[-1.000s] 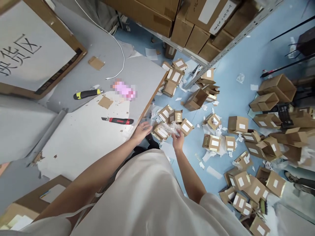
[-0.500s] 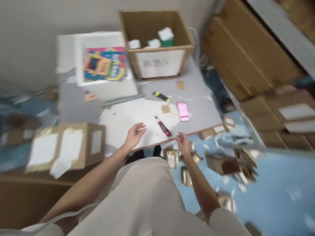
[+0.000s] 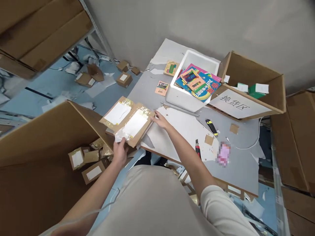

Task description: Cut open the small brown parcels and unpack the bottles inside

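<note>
My left grip (image 3: 120,152) is closed on the near end of a taped carton (image 3: 137,124), the thumb on top by a loose whitish flap and the other fingers mostly hidden underneath. My right grip (image 3: 159,119) is narrow, fingers and thumb pressed to the same carton's right side near its far corner. That carton is over the near left corner of the surface (image 3: 237,180), reaching past the left edge; I cannot tell how much of its weight rests there. A second carton (image 3: 118,113) lies right against its left side, so I count two here, each with one white label, though I cannot tell whether they are joined. To my left stands one big open box (image 3: 55,134), with at least three small parcels (image 3: 86,162) inside. On the surface I count two cutters, one yellow and black (image 3: 211,127), one red and black (image 3: 198,150) nearer the near edge, plus two brown cardboard scraps (image 3: 234,128) and one blurred pink object (image 3: 223,154) towards the near right corner. Two small picture pieces (image 3: 162,88) lie near the left edge. Along the far edge stand one white foam box (image 3: 183,100) with several colourful books (image 3: 206,86), overlapping too much to count, and, at the far right corner, one open signed box (image 3: 261,67) holding at least two green packs (image 3: 256,91).
</note>
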`<act>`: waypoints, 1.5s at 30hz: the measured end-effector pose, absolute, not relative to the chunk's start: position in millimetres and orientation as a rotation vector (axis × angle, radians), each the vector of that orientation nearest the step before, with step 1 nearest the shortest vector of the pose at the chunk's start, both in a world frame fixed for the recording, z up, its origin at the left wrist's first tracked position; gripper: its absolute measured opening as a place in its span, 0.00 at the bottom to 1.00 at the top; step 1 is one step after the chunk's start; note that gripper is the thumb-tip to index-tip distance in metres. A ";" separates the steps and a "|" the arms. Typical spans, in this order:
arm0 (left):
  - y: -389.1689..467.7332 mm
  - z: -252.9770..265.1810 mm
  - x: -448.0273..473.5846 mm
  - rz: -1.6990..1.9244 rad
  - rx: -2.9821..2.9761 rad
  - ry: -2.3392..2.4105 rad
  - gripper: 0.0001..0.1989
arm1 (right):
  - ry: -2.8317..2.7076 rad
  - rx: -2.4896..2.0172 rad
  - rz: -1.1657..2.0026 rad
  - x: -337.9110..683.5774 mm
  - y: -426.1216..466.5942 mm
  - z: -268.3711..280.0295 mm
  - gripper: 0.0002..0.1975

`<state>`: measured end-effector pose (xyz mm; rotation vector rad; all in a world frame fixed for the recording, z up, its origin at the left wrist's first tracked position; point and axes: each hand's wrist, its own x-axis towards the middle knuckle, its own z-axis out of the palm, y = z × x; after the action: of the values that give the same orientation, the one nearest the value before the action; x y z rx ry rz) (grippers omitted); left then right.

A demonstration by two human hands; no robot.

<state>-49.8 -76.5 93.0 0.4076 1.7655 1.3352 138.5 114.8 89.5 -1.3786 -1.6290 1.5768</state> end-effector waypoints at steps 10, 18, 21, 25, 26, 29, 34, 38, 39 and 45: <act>-46.2 104.1 -31.8 1.142 0.548 1.555 0.28 | -1.082 -1.576 1.322 206.6 12.2 90.4 0.26; 19.8 95.6 24.2 0.756 1.047 1.260 0.28 | -0.705 -1.777 1.031 257.5 -103.0 96.8 0.27; 34.2 86.8 48.9 0.693 1.142 1.179 0.30 | -0.644 -1.795 0.994 266.0 -118.8 90.1 0.28; 33.2 68.1 61.2 0.694 1.205 1.146 0.39 | -0.677 -1.773 1.014 279.1 -119.6 79.3 0.30; 30.1 63.3 60.0 0.711 1.224 1.160 0.43 | -0.707 -1.773 1.027 283.3 -118.4 76.2 0.31; 18.5 52.0 50.5 0.731 1.233 1.250 0.51 | -0.800 -1.812 1.062 299.0 -114.3 64.9 0.35; 9.3 44.0 33.9 0.624 1.257 1.230 0.54 | -0.901 -1.843 1.141 328.1 -102.7 44.5 0.42; 12.0 33.0 31.1 0.602 1.251 1.279 0.49 | -0.996 -1.799 1.241 335.9 -87.2 31.9 0.43; 13.0 29.5 31.9 0.607 1.236 1.287 0.47 | -1.003 -1.778 1.265 335.1 -83.5 29.4 0.42; 23.6 33.2 40.7 0.647 1.168 1.284 0.41 | -0.927 -1.678 1.334 334.2 -68.1 30.8 0.32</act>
<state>40.7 23.6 33.2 1.1679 1.2839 0.6473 334.2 -68.1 30.8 -1.6783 -0.9275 1.3343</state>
